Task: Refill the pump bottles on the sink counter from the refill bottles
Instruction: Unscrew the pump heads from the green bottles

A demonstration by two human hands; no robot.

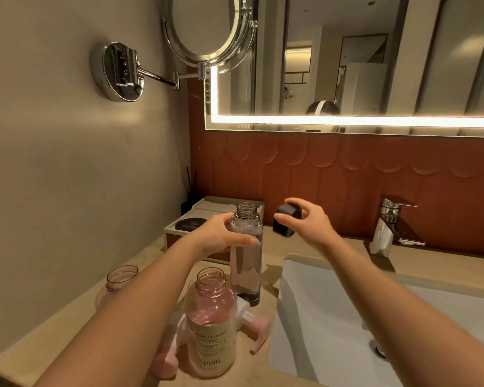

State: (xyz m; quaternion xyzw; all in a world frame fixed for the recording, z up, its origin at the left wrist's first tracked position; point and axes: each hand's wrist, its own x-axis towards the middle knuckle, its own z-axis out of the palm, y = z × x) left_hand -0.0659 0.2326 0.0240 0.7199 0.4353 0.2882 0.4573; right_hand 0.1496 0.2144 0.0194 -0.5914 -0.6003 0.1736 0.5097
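On the counter [67, 328], left grip [221, 236] clasps the tall bottle [246, 266]; right grip [312, 220] pinches the cap [287, 222] beside it

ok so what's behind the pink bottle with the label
Pink-and-white pump heads lie on the counter behind the labelled pink bottle. The bottle covers their middles, so their number is unclear.

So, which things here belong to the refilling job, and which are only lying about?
Job: tall clear bottle in left hand, black cap in right hand, labelled pink bottle, second pink bottle, pink pump heads.
Lying about: tap, wooden tray, round mirror, reed diffuser.
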